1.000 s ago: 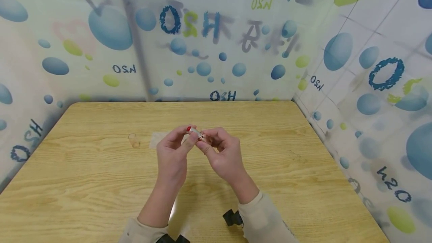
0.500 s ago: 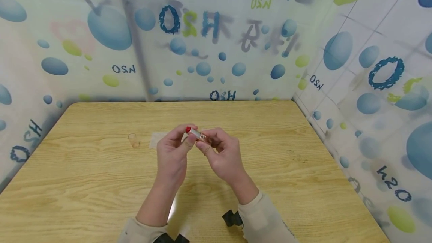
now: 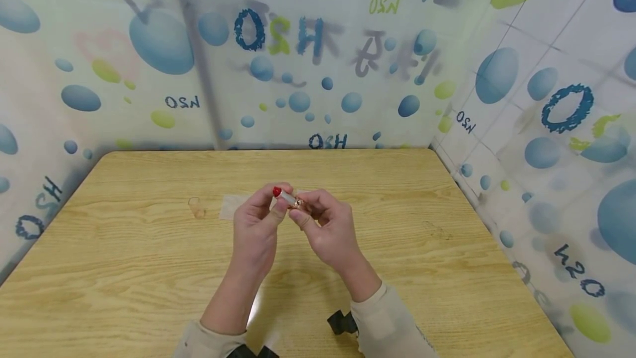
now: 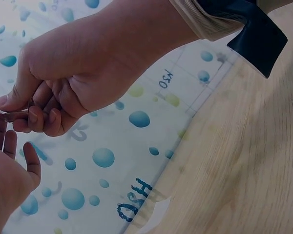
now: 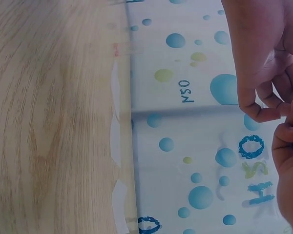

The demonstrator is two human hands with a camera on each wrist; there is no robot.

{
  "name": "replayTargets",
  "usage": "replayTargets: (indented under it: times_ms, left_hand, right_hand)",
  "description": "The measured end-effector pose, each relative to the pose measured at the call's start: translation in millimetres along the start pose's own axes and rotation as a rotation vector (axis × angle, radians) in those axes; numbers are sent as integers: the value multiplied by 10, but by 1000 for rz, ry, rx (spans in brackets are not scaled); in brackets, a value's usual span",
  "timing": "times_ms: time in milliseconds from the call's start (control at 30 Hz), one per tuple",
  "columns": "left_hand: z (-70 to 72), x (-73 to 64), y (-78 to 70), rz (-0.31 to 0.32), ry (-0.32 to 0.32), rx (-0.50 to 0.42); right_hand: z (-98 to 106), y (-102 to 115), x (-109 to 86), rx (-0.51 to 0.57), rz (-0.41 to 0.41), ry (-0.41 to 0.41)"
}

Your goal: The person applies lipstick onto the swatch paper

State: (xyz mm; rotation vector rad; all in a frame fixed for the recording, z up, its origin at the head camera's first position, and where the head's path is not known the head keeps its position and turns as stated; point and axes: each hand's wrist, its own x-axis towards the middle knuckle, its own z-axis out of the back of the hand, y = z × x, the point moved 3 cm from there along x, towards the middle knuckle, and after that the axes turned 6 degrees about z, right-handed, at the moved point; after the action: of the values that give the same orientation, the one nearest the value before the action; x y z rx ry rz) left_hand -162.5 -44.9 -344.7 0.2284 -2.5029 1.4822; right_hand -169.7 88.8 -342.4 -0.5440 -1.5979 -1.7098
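A lipstick point(image 3: 287, 198) with a red tip, a pale silvery tube and a rose-gold base is held above the table, its tip tilted up to the left. My left hand point(image 3: 255, 225) has thumb and fingers curled on either side of the tube; part of their contact is hidden. My right hand point(image 3: 330, 225) pinches the rose-gold base between thumb and index finger. In the left wrist view the right hand point(image 4: 83, 73) grips the base point(image 4: 17, 116), with the left hand point(image 4: 12, 180) below. The right wrist view has left hand point(image 5: 263, 58) and right hand point(image 5: 290, 161) meeting; the lipstick is hidden there.
A wooden table point(image 3: 149, 269) lies beneath both hands. Behind the left hand is a thin whitish sheet point(image 3: 229, 206) on the tabletop. A ring-shaped mark point(image 3: 197, 207) shows to its left. Walls with a bubble pattern point(image 3: 298, 101) stand at the table's back and sides.
The lipstick's red tip and pale tube show more fully now, less covered by the left thumb, which has shifted slightly. The right hand stays at the base, nearly unmoved.
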Motion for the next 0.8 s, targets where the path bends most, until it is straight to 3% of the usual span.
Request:
replayTargets:
  times_ms: [800]
  left_hand:
    - [2, 25, 19, 14, -70, 47]
  right_hand:
    - [38, -15, 3, 1, -11, 18]
